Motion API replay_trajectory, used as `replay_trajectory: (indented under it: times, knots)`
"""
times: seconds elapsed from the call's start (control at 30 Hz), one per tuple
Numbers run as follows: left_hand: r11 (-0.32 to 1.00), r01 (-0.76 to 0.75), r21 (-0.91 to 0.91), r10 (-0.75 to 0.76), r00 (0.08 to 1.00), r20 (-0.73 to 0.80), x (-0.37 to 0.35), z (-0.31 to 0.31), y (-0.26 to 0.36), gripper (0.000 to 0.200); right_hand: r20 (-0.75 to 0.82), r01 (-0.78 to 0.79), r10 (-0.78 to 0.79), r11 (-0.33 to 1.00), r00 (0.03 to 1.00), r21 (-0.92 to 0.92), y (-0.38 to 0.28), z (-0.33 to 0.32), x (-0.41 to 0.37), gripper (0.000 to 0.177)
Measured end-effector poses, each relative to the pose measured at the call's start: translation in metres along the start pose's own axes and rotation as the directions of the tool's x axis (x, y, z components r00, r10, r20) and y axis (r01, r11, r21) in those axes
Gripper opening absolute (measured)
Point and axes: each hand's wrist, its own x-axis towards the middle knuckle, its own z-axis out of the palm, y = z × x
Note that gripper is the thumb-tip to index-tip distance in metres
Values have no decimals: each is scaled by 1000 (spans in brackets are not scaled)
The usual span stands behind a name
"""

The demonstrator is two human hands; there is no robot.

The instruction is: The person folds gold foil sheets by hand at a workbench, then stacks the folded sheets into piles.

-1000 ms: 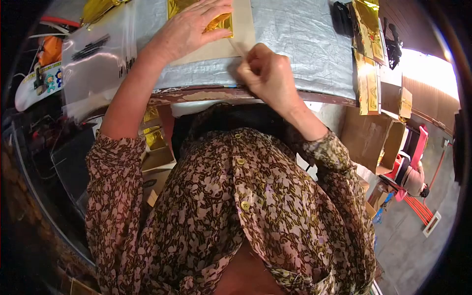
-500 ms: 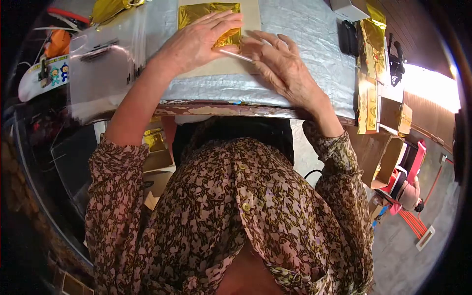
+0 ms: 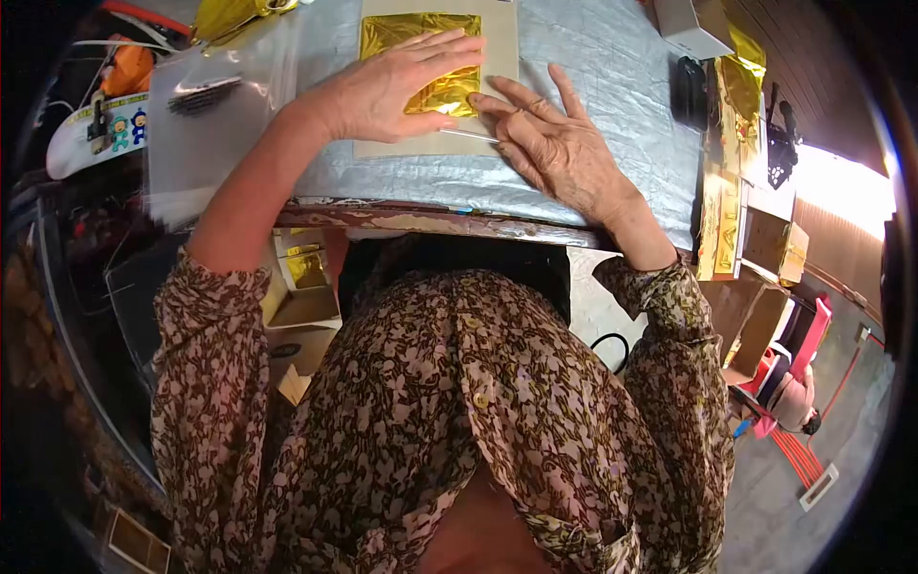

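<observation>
A shiny gold foil sheet (image 3: 449, 96) lies on a beige board (image 3: 382, 150) on the silvery covered table. My left hand (image 3: 392, 91) rests flat across the foil, fingers stretched out, its thumb pointing right. Close to that thumb is one end of a thin white stick (image 3: 470, 135); its other end goes under my right hand (image 3: 564, 153). My right hand pinches the stick between thumb and curled fingers, with other fingers raised apart. One right fingertip is at the foil's right edge. The stick's far end under the hand is hidden.
Clear plastic film (image 3: 220, 134) with dark thin pieces lies at left. At right are a black case (image 3: 688, 91), a white box (image 3: 690, 29) and gold-covered strips (image 3: 724, 191). The table's worn front edge (image 3: 421, 222) runs before me. Another person (image 3: 792, 397) is far right.
The view has shifted slightly, so the table appears a little lower and to the right. My left hand still lies on the foil; my right hand's fingers have spread more, the stick still pinched.
</observation>
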Motion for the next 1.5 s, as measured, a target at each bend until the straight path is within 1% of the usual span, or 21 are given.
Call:
replay_trajectory:
  times: [0.07, 0.17, 0.23, 0.27, 0.33, 0.37, 0.4, 0.47, 0.5, 0.57, 0.67, 0.73, 0.83, 1.0, 1.03, 1.07, 1.1, 1.17, 1.27, 1.33, 1.5]
  knots:
    - [999, -37, -20, 38, 999, 28, -2, -6, -3, 81, -17, 17, -17, 1000, 1000, -18, 2, 2, -1, 14]
    - [996, 16, -86, -6, 993, 116, -6, -26, 7, 79, -20, 13, -13, 1000, 1000, 14, 3, 4, -3, 16]
    - [982, 158, -103, -152, 986, 62, -19, -46, 12, 65, -46, 10, -9, 999, 999, 31, 1, 6, -4, 16]
    - [984, 154, -94, -149, 987, 65, -26, -49, 8, 65, -68, 11, -7, 999, 998, 48, 0, 8, -4, 17]
    - [944, 330, 9, -315, 908, -276, -41, -43, 1, 51, -101, 2, 4, 998, 995, 58, -7, 13, -3, 18]
    - [940, 337, 53, -291, 873, -391, -45, -34, 1, 41, -127, -5, 14, 998, 992, 68, -12, 15, -3, 18]
    - [940, 336, 62, -285, 871, -401, -43, -26, 7, 41, -99, -36, 40, 998, 994, 49, -20, 15, -5, 18]
    - [940, 341, -25, -317, 842, -437, -34, -6, 24, 36, -150, -75, 95, 988, 984, 136, -36, 17, -1, 20]
    - [936, 351, 4, -312, 838, -447, -31, 4, 31, 35, -190, -65, 97, 984, 977, 169, -43, 18, 0, 23]
    - [935, 354, -22, -330, 847, -417, -24, 1, 37, 35, -186, -113, 161, 962, 969, 247, -56, 17, 1, 29]
    - [948, 314, -45, -309, 879, -364, -18, -1, 30, 38, -198, -137, 185, 963, 963, 233, -63, 19, 0, 32]
    - [930, 319, -184, -365, 864, -348, -15, 0, 25, 42, -202, -141, 189, 964, 961, 226, -64, 20, 1, 32]
    - [943, 327, -68, -323, 844, -429, -1, 10, 30, 49, -202, -160, 216, 952, 955, 263, -68, 19, 2, 32]
    - [953, 301, -24, -286, 874, -393, 12, 15, 32, 57, -186, -166, 242, 922, 952, 350, -60, -3, -6, 16]
    - [950, 311, -23, -299, 886, -353, 12, 12, 34, 58, -81, -279, 386, 781, 919, 558, -56, -11, -13, 12]
    - [952, 304, -30, -295, 890, -347, 12, 11, 34, 58, 50, -374, 495, 582, 867, 722, -50, -22, -20, 10]
    - [952, 307, -19, -295, 895, -335, 12, 10, 33, 59, 217, -570, 599, 497, 771, 655, -39, -43, -24, 13]
    - [952, 306, -11, -294, 901, -319, 15, 8, 34, 60, 74, -468, 737, 344, 671, 814, -16, -44, -31, 14]
    - [955, 298, -7, -286, 909, -302, 25, 2, 47, 63, 118, -507, 818, 229, 563, 831, 17, -44, -46, 15]
    - [926, 369, -82, -377, 884, -276, 38, 0, 68, 65, 186, -535, 825, 158, 533, 830, 20, -48, -47, 16]
    - [937, 346, -42, -342, 894, -291, 46, 25, 64, 61, 270, -537, 792, 87, 548, 839, 20, -46, -45, 16]
